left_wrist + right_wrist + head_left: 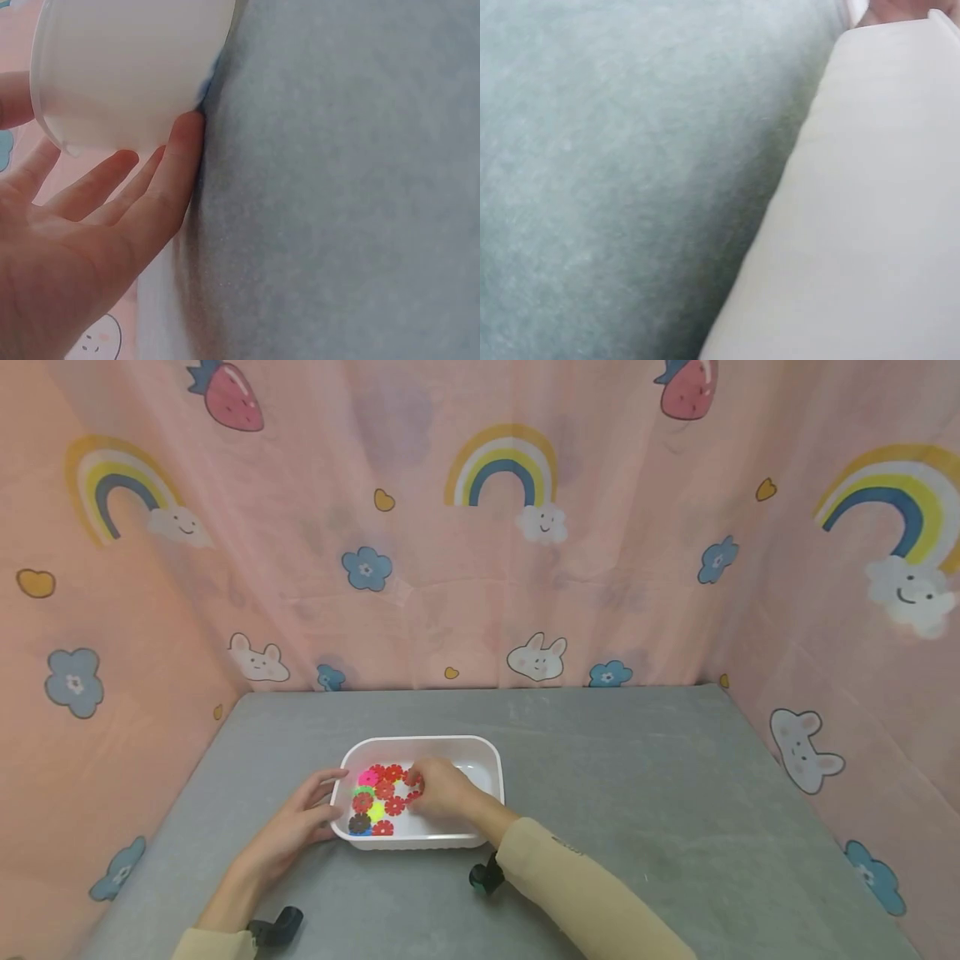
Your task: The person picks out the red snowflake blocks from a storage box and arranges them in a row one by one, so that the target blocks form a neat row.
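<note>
A white plastic tray [442, 842] stands on the grey table. Loose snowflake building discs, mostly red [394, 807] with pink [367, 778], yellow [376, 812], green and dark ones, lie in its left half. My left hand [303, 810] touches the tray's left end, fingers spread and fairly straight; the left wrist view has fingertips [187, 127] against the outer wall [135, 67]. Inside the tray, my right hand [442, 789] reaches down with bent fingers at red discs near the middle. I cannot tell whether it pinches one. The right wrist view shows mostly the tray's side [870, 195].
A grey cloth-like surface covers the table [637, 793] around the tray. Behind and at both sides hangs a pink curtain [420, 610] with rainbows, rabbits and flowers. Dark wrist-camera mounts [277, 928] sit under both wrists, the right one close to the tray's near edge.
</note>
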`<state>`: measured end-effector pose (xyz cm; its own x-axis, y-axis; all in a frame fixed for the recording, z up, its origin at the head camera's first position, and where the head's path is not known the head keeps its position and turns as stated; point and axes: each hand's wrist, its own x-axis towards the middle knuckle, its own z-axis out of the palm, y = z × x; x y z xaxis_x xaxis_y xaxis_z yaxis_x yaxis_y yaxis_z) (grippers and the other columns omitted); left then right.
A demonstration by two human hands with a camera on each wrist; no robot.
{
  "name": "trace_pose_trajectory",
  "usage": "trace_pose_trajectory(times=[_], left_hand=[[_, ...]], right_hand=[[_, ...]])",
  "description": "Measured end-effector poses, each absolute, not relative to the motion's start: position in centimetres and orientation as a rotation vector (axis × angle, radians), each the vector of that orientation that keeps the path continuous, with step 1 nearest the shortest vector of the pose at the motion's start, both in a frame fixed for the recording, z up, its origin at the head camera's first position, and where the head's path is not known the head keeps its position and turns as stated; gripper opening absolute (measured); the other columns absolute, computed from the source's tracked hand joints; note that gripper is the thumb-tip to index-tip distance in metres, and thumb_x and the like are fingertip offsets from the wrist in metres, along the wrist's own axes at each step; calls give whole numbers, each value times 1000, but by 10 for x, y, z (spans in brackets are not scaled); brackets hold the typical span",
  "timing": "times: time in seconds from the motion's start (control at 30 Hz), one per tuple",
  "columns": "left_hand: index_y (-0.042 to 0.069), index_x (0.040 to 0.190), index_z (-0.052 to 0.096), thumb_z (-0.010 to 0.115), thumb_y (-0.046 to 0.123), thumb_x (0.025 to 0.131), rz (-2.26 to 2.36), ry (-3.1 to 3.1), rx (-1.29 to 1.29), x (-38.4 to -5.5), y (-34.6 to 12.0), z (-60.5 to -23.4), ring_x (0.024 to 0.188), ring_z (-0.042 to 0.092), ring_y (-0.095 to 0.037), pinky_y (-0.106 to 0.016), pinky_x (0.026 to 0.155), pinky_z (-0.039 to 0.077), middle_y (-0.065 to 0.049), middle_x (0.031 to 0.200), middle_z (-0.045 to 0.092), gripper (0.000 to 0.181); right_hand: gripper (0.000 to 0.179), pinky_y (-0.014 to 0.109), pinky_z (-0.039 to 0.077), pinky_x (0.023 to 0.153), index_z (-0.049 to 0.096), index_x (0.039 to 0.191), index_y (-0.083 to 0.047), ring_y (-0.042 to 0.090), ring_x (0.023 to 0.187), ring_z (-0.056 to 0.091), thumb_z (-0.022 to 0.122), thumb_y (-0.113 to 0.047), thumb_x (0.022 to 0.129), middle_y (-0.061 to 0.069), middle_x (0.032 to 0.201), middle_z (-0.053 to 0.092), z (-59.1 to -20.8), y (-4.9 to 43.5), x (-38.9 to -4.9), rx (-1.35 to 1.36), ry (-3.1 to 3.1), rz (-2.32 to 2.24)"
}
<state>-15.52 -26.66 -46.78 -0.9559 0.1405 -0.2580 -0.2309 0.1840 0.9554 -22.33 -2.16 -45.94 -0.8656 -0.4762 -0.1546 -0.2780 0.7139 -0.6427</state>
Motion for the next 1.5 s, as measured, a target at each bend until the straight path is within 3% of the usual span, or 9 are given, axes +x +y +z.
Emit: trace_pose_trajectory(times=[0.27, 0.53, 1.17, 1.5], left_hand=[[11, 153, 33, 56, 9, 100, 1824, 2189, -92, -155, -265, -466, 138, 42, -46, -46, 97, 53, -25, 164, 19, 59], [11, 154, 32, 56, 10, 100, 1808, 2200, -106, -154, -264, -465, 137, 43, -46, -47, 98, 53, -25, 163, 20, 59], [12, 155, 30, 55, 11, 101, 1789, 2215, -103, -152, -264, -466, 137, 42, -46, -47, 98, 52, -25, 163, 19, 60], [12, 154, 31, 55, 11, 101, 1790, 2215, -111, -152, -263, -467, 136, 43, -45, -46, 98, 53, -25, 164, 18, 59]], right_hand=[[16, 28, 51, 79, 71, 97, -9, 13, 82, 55, 82, -10, 85, -2, 88, 63, -462, -22, -224, -636, 2619, -839], [16, 26, 48, 72, 68, 91, -13, 13, 80, 53, 81, -6, 84, -4, 85, 59, -460, -20, -223, -682, 2598, -851], [15, 21, 47, 60, 68, 90, -13, 12, 69, 54, 81, -8, 84, -2, 74, 59, -427, 3, -217, -763, 2555, -989], [13, 24, 50, 62, 69, 93, -15, 16, 76, 56, 79, -9, 87, -2, 80, 60, -403, 37, -219, -789, 2572, -1132]])
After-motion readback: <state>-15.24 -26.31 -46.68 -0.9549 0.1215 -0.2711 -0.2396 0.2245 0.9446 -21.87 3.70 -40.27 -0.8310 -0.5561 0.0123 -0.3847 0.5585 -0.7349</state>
